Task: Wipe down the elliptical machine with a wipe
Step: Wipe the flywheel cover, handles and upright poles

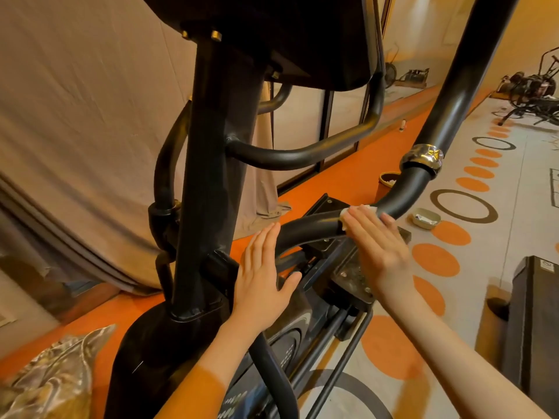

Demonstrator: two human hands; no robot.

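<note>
The person stands close to the black elliptical machine (208,176), and both hands reach toward its lower curved bar (305,232). The right hand (378,249) lies flat on this bar with straight fingers, and it presses a white wipe (344,214) against the tube; the wipe shows only as a small white edge at the fingertips and beside the index finger, and the rest is hidden under the hand. The left hand (263,279) is released, with the fingers straight and together and the thumb spread out. It is near the same bar, just beside the central post, but it is not possible to tell whether it touches the metal. It holds nothing. Above the right hand, the bar bends up to a shiny chrome collar (422,158). On the floor with orange dots (435,260) behind the machine stand a small brown cup (387,184) and a shallow pale dish (426,218), well apart from the hands.
</note>
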